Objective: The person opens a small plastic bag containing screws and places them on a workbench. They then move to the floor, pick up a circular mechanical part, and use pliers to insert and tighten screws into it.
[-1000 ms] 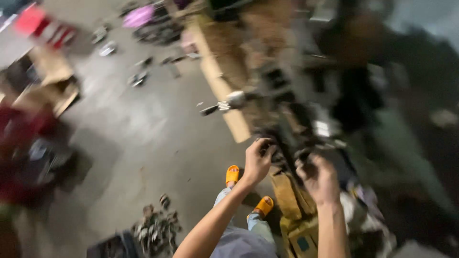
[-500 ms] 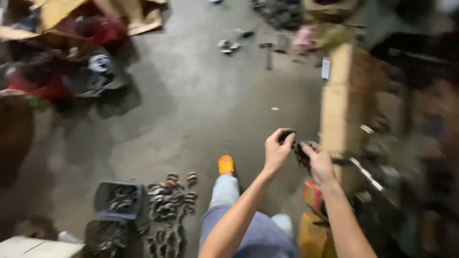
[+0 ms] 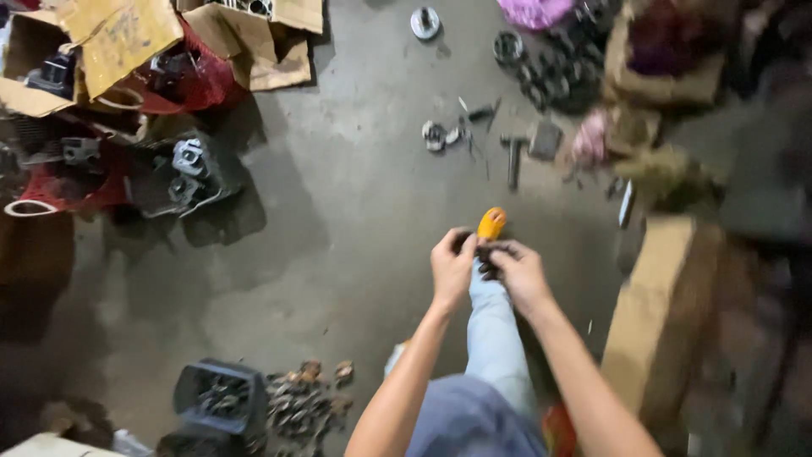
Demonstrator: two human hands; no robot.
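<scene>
A bare grey concrete floor (image 3: 355,211) is filling most of the view, seen from above by a person who is looking down past their own pale trouser leg (image 3: 495,326) to an orange shoe (image 3: 491,222). Torn cardboard boxes (image 3: 127,38) and red machine parts are lying along the upper left. A dark crate (image 3: 222,396) of small metal pieces is sitting at the lower left, with more pieces spilling out beside it. A hammer (image 3: 512,156) and loose metal bits are lying near the top centre, and a tan wooden block (image 3: 655,305) is standing at the right, where the view is blurring.

The left hand (image 3: 452,267) and right hand (image 3: 518,272) are meeting in front of the body, fingers curling in and pinching a small dark part (image 3: 485,258) between them, just above the shoe. What the part is cannot be told.

Compared with half a second ago, the camera has swung, so the boxes are now sitting further left and the crate is appearing lower; the hands are still gripping the part together.
</scene>
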